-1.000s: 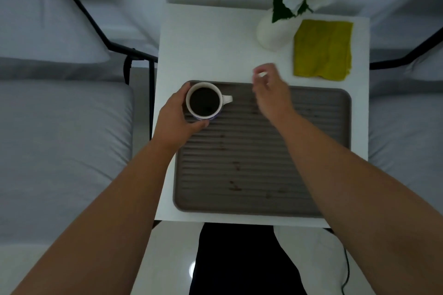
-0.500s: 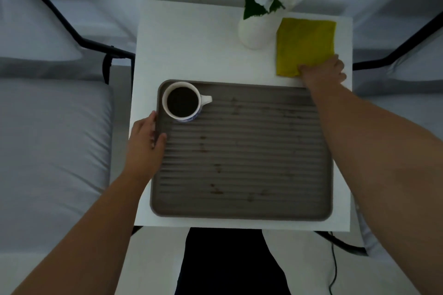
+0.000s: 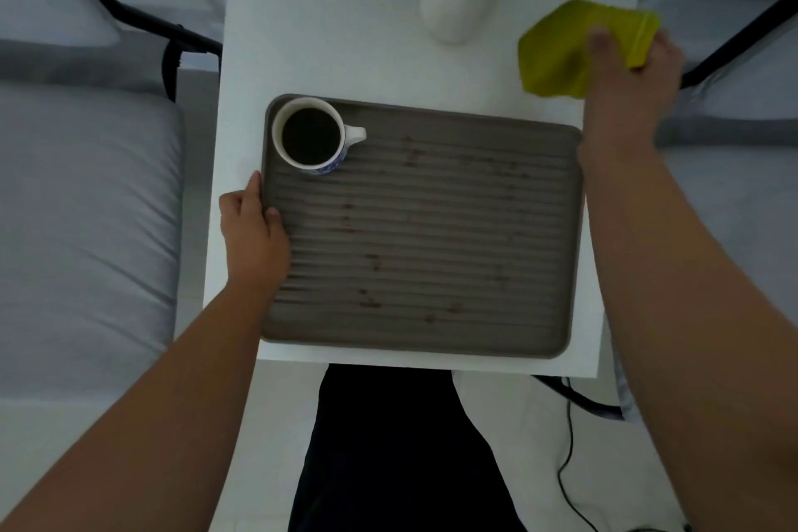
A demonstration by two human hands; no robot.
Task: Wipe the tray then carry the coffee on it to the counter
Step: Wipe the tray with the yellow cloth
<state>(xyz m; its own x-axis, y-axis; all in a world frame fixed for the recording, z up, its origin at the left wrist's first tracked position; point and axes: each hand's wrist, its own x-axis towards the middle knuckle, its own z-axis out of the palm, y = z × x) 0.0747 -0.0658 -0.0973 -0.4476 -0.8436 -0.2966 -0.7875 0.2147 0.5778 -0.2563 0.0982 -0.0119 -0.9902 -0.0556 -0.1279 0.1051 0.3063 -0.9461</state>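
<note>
Left hand: the left hand [image 3: 254, 225] grips the left rim of the tray, thumb hooked over the edge onto the ribbed floor, fingers folded against the outside of the rim; it looks like a steadying hold.
Coffee: a white cup with blue patterning [image 3: 313, 136], full of dark coffee, stands upright in the tray's far-left corner, handle pointing right, just beyond the left hand but not touching it.
Tray: a grey-brown ribbed tray [image 3: 432, 337] lies flat on a small white surface [image 3: 328, 35] and covers most of its near half. Small brown specks and smears are scattered over the ribs, mostly through the middle and toward the near edge.
Vase: a white vase [image 3: 457, 0] with green leaves stands at the far edge of the surface, apart from the tray.
Cloth: a yellow-green cloth [image 3: 557, 56] is bunched near the far-right corner of the surface, beyond the tray; whether it is lifted clear cannot be told.
Right hand: the right hand [image 3: 630, 69] pinches the cloth, thumb on top and fingers wrapped round its right side.
Progress: early. The cloth is in hand, but the tray looks unwiped, its marks all in place.
Left to do: wiping the tray, probably working around or shifting the cup, then carrying tray and coffee to the counter, which is not in view.
</note>
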